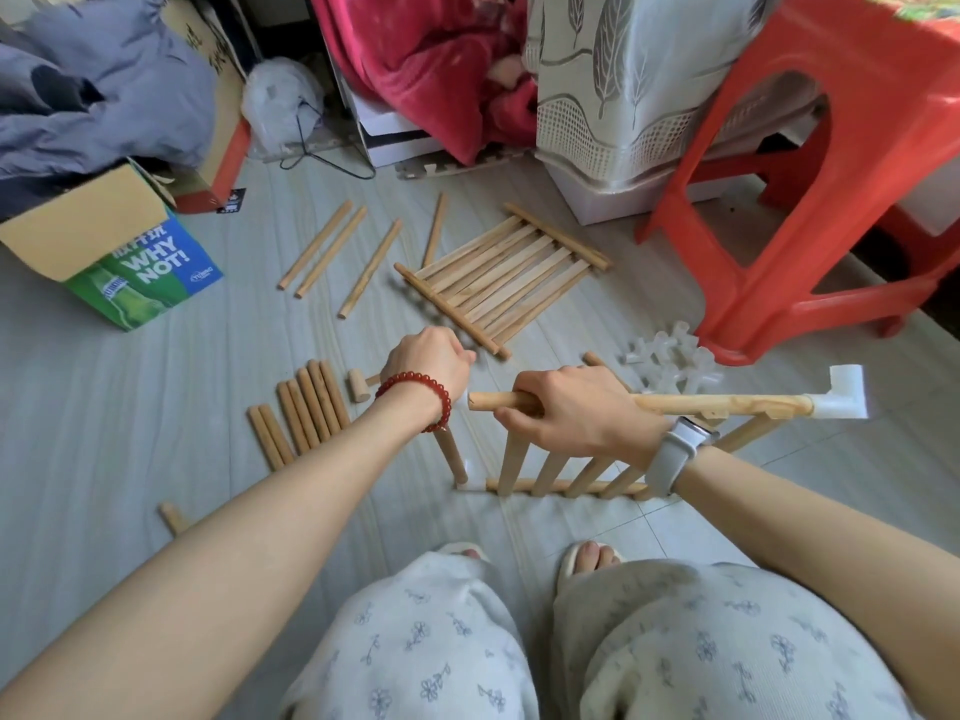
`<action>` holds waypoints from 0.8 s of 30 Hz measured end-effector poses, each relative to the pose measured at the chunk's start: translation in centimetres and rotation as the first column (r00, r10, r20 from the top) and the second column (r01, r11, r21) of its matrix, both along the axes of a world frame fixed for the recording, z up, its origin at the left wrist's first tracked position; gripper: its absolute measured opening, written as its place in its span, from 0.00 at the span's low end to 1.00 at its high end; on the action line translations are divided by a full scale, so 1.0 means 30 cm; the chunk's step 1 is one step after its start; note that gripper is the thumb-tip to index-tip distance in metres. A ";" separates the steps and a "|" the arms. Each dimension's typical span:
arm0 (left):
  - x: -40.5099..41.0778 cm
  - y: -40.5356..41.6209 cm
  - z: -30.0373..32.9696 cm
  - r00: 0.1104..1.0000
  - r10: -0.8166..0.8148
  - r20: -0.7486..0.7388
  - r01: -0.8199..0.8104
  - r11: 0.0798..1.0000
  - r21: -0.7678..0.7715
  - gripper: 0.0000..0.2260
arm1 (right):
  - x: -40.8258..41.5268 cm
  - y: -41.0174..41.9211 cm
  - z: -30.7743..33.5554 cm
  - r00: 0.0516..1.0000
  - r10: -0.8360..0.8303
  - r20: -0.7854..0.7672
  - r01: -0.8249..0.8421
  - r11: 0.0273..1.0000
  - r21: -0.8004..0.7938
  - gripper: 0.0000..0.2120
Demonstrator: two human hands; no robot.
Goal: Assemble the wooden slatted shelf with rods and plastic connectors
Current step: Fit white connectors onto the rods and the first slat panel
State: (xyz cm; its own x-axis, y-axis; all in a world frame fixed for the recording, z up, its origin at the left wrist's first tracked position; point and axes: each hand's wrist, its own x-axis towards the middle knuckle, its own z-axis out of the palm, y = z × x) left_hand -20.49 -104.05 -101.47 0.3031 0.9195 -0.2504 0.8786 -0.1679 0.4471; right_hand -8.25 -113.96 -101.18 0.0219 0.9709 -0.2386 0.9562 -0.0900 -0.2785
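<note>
My right hand (pixel 566 407) grips the top rod (pixel 727 405) of a slatted panel (pixel 571 485) that stands on edge on the floor in front of my knees. A white plastic connector (pixel 844 397) caps that rod's right end; its left end is bare. My left hand (pixel 431 366) hovers just left of that bare end, fingers curled round a pale, blurred piece that looks like a plastic connector. A rod (pixel 449 454) stands below my left wrist in a white connector (pixel 462 480). A second slatted panel (pixel 498 283) lies flat farther away.
Long rods (pixel 322 252) lie on the floor at the back left, short rods (pixel 306 407) and a small wooden mallet (pixel 358 385) by my left arm. Translucent connectors (pixel 670 361) are heaped beside a red plastic stool (pixel 810 200). A cardboard box (pixel 119 262) stands at the left.
</note>
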 end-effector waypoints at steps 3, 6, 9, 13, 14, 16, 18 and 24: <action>-0.003 -0.004 -0.015 1.000 0.010 -0.015 -0.010 1.000 0.028 0.09 | -0.003 -0.007 -0.002 1.000 -0.016 -0.002 0.016 1.000 -0.006 0.16; -0.002 -0.005 -0.029 0.999 0.039 -0.026 -0.037 0.997 0.067 0.09 | 0.000 -0.005 -0.007 0.999 -0.031 -0.017 0.031 1.000 0.002 0.17; 0.016 -0.003 -0.030 0.999 0.048 -0.020 -0.046 0.993 0.107 0.10 | 0.010 -0.002 -0.008 0.999 -0.038 -0.027 0.039 0.999 0.024 0.18; 0.019 -0.013 -0.037 0.998 0.055 0.011 -0.056 0.988 0.141 0.11 | 0.003 -0.011 -0.009 0.999 -0.034 -0.024 0.035 0.999 0.038 0.18; 0.020 -0.017 -0.039 0.998 0.059 0.019 -0.062 0.988 0.143 0.11 | 0.000 -0.013 -0.011 0.999 -0.039 -0.030 0.040 0.999 0.036 0.18; 0.031 -0.030 -0.036 0.998 0.062 0.023 -0.065 0.989 0.132 0.11 | -0.008 -0.018 -0.021 0.999 -0.022 -0.025 0.024 0.998 0.055 0.18; 0.058 -0.049 -0.037 0.999 0.041 0.026 -0.044 0.992 0.117 0.11 | -0.014 -0.020 -0.032 1.000 0.008 0.003 -0.008 0.996 0.089 0.18; 0.086 -0.005 -0.043 0.995 0.064 0.079 -0.066 0.997 0.032 0.11 | 0.017 0.013 -0.017 0.994 0.069 -0.086 -0.065 0.997 0.043 0.11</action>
